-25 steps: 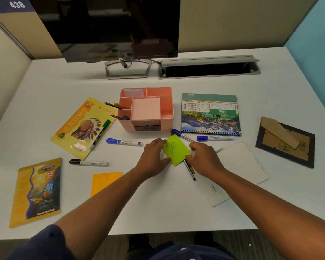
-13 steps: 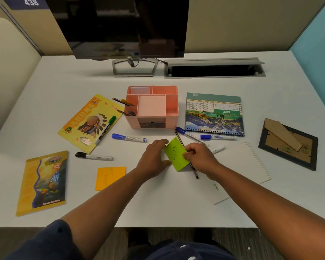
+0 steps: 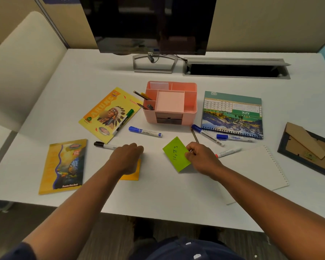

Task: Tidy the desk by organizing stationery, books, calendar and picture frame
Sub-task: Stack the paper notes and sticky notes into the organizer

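My right hand (image 3: 201, 158) pinches a green sticky-note pad (image 3: 175, 153) by its right edge, tilted just above the desk. My left hand (image 3: 127, 156) hovers with curled fingers over an orange sticky-note pad (image 3: 133, 175), covering most of it; whether it touches the pad is unclear. A pink desk organizer (image 3: 171, 103) stands in the middle with pencils in its left slot. Blue markers (image 3: 144, 131) (image 3: 206, 134) (image 3: 233, 137), a black marker (image 3: 103, 145) and a green marker (image 3: 123, 121) lie scattered. A calendar (image 3: 232, 114) lies flat right of the organizer.
Two yellow books (image 3: 109, 113) (image 3: 64, 166) lie at the left. A white spiral notebook (image 3: 251, 171) and a face-down picture frame (image 3: 308, 149) lie at the right. A monitor (image 3: 150, 25) and an open cable tray (image 3: 235, 69) stand at the back.
My left hand let go of the green pad and moved left over the orange pad. My right hand kept the green pad and lifted its edge. The camera view shifted closer.
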`<act>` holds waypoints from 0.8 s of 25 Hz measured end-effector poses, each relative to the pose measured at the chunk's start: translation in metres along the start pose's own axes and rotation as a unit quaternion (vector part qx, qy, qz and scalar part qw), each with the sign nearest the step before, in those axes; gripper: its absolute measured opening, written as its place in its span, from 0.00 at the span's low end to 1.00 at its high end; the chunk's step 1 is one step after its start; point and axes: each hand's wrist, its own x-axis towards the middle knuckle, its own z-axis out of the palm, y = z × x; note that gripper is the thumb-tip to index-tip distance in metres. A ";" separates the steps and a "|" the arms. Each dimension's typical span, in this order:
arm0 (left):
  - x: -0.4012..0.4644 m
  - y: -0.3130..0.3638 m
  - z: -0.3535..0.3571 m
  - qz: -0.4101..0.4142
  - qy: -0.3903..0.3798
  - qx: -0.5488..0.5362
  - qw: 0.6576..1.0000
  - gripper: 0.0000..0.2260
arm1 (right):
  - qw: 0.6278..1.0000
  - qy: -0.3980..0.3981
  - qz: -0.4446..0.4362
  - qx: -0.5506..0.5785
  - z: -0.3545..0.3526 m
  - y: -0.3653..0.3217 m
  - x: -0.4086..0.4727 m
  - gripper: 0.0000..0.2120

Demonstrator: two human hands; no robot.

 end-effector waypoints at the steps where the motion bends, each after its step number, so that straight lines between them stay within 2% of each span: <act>1: -0.004 -0.002 0.004 0.000 0.005 0.007 1.000 0.20 | 1.000 -0.001 -0.003 0.004 0.002 -0.001 0.000 0.03; 8: -0.007 -0.007 0.010 0.013 0.010 0.016 1.000 0.17 | 1.000 -0.010 -0.003 0.015 0.010 -0.004 0.000 0.04; 15: 0.001 -0.017 0.005 0.029 -0.021 0.038 0.999 0.25 | 0.997 -0.015 0.006 0.074 0.012 0.002 -0.004 0.04; 20: 0.000 -0.013 0.004 0.000 -0.059 -0.002 0.998 0.20 | 0.992 -0.027 0.026 0.117 0.013 0.006 -0.005 0.04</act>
